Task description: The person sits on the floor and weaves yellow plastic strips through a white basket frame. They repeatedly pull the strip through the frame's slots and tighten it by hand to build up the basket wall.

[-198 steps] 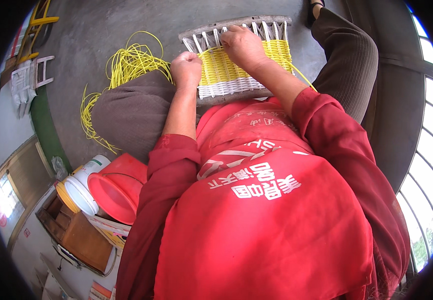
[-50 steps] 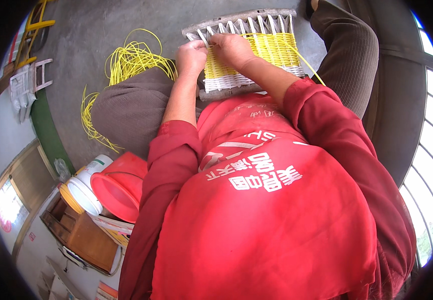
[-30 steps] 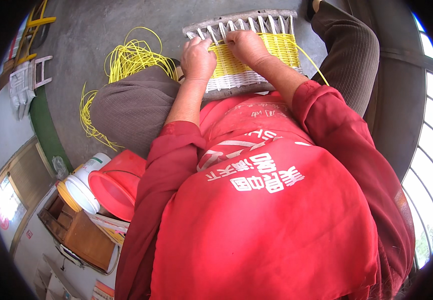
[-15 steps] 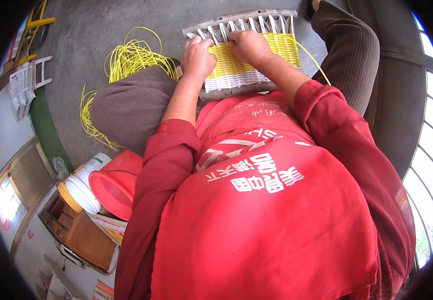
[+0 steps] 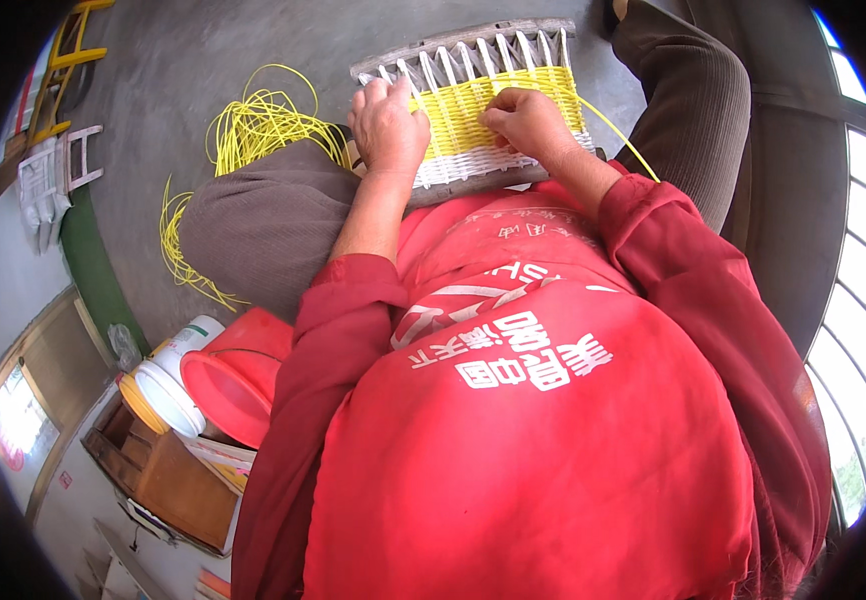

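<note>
A small woven panel (image 5: 548,90) rests over my lap, yellow above a white band, with bare white warp strands reaching the top wooden bar (image 5: 463,31). My left hand (image 5: 388,130) curls over the panel’s left edge at the upper rows, gripping there. Over the middle of the yellow weave, my right hand (image 5: 523,118) has finger and thumb pressed together; whatever is between them is hidden. A yellow cord (image 5: 613,128) runs from the panel’s right side down toward my right leg. A loose tangle of the same cord (image 5: 263,125) lies beside my left knee.
Red (image 5: 233,390) and white (image 5: 168,395) plastic buckets sit by a brown wooden box (image 5: 163,470) at the lower left. Chairs (image 5: 48,170) stand at the far left. My bent legs (image 5: 693,110) frame the panel; a barred window (image 5: 858,300) is at the right.
My right hand has moved right and down, from the top edge of the yellow rows onto their middle. My left hand stays at the left edge, slightly shifted.
</note>
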Action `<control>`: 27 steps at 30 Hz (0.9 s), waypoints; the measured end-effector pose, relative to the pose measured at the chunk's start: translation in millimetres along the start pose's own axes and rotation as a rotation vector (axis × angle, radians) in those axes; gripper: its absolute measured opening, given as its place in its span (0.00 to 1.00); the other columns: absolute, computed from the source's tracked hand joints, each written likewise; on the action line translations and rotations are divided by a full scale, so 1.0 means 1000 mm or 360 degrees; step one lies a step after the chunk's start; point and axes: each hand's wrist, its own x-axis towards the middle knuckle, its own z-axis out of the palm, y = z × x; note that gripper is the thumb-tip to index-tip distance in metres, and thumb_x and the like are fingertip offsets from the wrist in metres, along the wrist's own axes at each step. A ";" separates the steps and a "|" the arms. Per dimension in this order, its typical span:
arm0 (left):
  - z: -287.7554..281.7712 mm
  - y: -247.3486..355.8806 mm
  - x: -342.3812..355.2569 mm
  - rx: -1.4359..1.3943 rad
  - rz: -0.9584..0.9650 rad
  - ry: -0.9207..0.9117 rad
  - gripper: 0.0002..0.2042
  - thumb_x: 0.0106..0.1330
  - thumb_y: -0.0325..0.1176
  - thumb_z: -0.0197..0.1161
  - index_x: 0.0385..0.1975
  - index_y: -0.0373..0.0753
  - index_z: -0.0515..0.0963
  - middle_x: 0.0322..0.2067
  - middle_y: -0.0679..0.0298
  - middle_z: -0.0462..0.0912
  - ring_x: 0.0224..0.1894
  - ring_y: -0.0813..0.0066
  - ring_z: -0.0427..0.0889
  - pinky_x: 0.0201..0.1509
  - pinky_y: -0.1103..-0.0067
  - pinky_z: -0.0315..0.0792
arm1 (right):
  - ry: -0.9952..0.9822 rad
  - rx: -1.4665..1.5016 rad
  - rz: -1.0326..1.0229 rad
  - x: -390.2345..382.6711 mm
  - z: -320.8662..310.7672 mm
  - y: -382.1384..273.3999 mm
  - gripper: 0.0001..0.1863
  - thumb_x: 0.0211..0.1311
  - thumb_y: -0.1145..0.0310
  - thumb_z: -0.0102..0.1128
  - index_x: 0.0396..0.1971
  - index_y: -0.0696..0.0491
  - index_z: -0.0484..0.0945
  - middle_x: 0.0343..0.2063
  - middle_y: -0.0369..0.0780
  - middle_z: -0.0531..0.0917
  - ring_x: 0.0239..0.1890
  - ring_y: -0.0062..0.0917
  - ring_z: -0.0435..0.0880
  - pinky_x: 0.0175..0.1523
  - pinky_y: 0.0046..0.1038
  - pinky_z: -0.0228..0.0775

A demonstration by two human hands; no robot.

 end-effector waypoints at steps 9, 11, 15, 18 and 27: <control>0.004 0.005 0.001 0.0063 -0.0093 -0.0219 0.09 0.49 0.31 0.60 0.31 0.40 0.80 0.40 0.58 0.74 0.46 0.57 0.72 0.50 0.65 0.66 | 0.0268 0.0989 0.0051 0.001 -0.005 0.000 0.16 0.55 0.66 0.65 0.40 0.59 0.75 0.27 0.39 0.81 0.25 0.20 0.80 0.27 0.22 0.72; -0.003 0.012 0.001 0.0113 -0.0171 -0.0262 0.10 0.49 0.33 0.60 0.32 0.41 0.80 0.42 0.57 0.74 0.48 0.57 0.72 0.51 0.64 0.66 | 0.0284 0.0956 -0.0052 0.008 -0.004 0.008 0.11 0.58 0.67 0.62 0.36 0.59 0.77 0.25 0.37 0.81 0.22 0.19 0.80 0.26 0.21 0.72; -0.001 0.011 0.000 0.0155 -0.0240 -0.0340 0.12 0.50 0.35 0.60 0.34 0.42 0.80 0.44 0.57 0.73 0.50 0.57 0.70 0.53 0.63 0.64 | 0.0321 0.0878 -0.0049 0.014 -0.004 0.016 0.08 0.59 0.68 0.58 0.31 0.58 0.79 0.21 0.37 0.81 0.20 0.19 0.80 0.26 0.21 0.71; 0.002 0.008 -0.001 0.0195 -0.0233 -0.0386 0.12 0.51 0.35 0.60 0.36 0.42 0.79 0.44 0.57 0.73 0.51 0.58 0.70 0.53 0.64 0.64 | 0.0293 0.0748 0.0017 0.019 -0.006 0.020 0.09 0.59 0.67 0.57 0.31 0.57 0.79 0.21 0.37 0.81 0.21 0.19 0.80 0.26 0.21 0.71; -0.004 0.025 0.007 0.0054 0.0110 0.0015 0.12 0.50 0.29 0.59 0.37 0.40 0.79 0.40 0.59 0.75 0.46 0.57 0.73 0.50 0.66 0.67 | 0.0356 0.0580 -0.0010 0.032 0.001 0.029 0.11 0.55 0.65 0.55 0.30 0.56 0.81 0.20 0.41 0.83 0.21 0.25 0.83 0.30 0.26 0.73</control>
